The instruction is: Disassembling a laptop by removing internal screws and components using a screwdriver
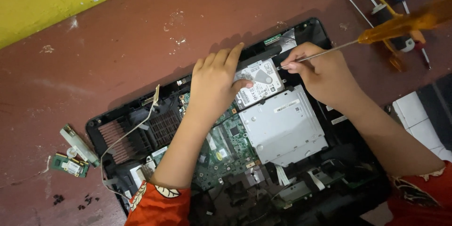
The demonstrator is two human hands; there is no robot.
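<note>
Opened laptop (117, 127) lay on the reddish floor (117, 42), bottom cover off, green circuit board (230, 143) and copper heatsink fins (113, 136) exposed. Hard drive (261, 82) sat in its bay near the far edge, just above the silver disc drive (282, 129).

Left hand (214, 82) lay flat on the drive's left end, fingers together and stretched, thumb pressing the label. It held nothing, only pinned the drive down. Right hand (318, 73) was pinched narrow around the metal shaft of a screwdriver (400, 25) with an amber handle; tip met the drive's right edge. Whether it sat in a screw head or against the bracket, couldn't tell, fingers covered it.

To do this well, my read: keep the shaft in line with the screw, since gripping that far down the shaft gives control but little torque. Steady pressure from the left hand stops the drive shifting. A slip would send the tip toward the board or the loose white cable (129, 129).

Spare screwdrivers (391, 9) lay off to the far right, small loose cards (70, 164) on the left, well apart from the work.
</note>
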